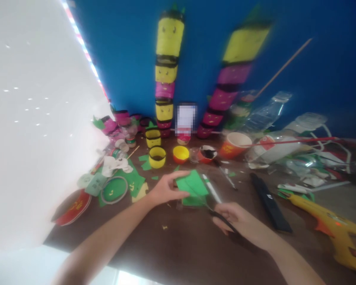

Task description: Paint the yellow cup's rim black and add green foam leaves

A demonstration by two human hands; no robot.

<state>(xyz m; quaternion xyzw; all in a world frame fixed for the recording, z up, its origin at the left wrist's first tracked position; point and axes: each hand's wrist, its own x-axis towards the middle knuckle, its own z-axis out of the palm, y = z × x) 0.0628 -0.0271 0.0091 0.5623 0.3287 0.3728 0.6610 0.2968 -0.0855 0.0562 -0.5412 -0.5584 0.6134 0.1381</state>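
- The left hand [166, 189], at the frame's centre, pinches a flat green sheet [196, 183] between thumb and fingers; the fingers cover its left edge.
- The right hand [233, 219], right of centre, holds black-handled scissors [228, 224]; fingers hide part of the handles, and blur obscures how the blades meet the sheet.
- Both forearms are cut off at the bottom edge.
- Pixelation masks an upright object [186, 118] above centre.
- Upper right, a stack of yellow and magenta cylinders [228, 85] is smeared.
- Clear plastic bottles [268, 111] overlap at right, above a yellow glue gun [317, 213] on the smooth brown table [178, 249].
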